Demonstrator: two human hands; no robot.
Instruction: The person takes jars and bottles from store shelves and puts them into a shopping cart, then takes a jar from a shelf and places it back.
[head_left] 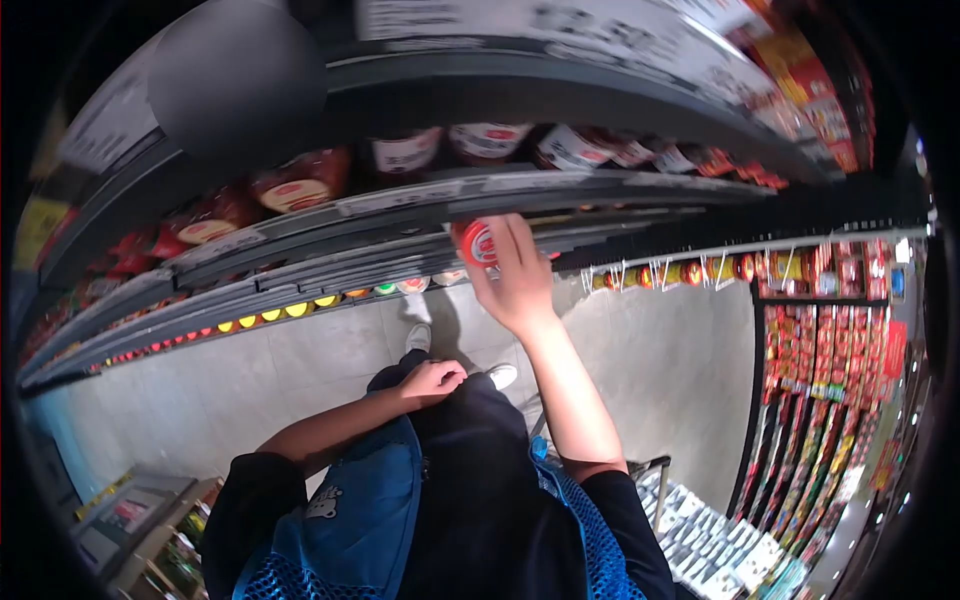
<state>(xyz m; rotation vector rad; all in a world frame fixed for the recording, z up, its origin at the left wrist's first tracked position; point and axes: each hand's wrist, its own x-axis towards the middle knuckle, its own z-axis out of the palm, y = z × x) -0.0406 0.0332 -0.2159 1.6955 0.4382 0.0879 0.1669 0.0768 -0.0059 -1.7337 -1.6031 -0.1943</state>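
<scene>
My right hand (515, 280) reaches forward to the shelf edge, its fingers and thumb wrapped round a jar with a red lid (480, 243). A white print shows on the top of the lid; most of the jar's body is hidden under it. My left hand (433, 384) rests low in front of my body, fingers curled in, with nothing visible in it. Just beyond the red lid, a shelf rail (400, 200) with price labels runs across. Above that rail stand dark red jars with white labels (490, 140).
Bottles with red sauce (297, 182) stand on the shelf to the left. Yellow-capped jars (298, 310) line a lower shelf. Packed red shelves (815, 350) stand to the right. Behind me on the right, a cart handle (660, 480) rises by stacked white packs (715, 540).
</scene>
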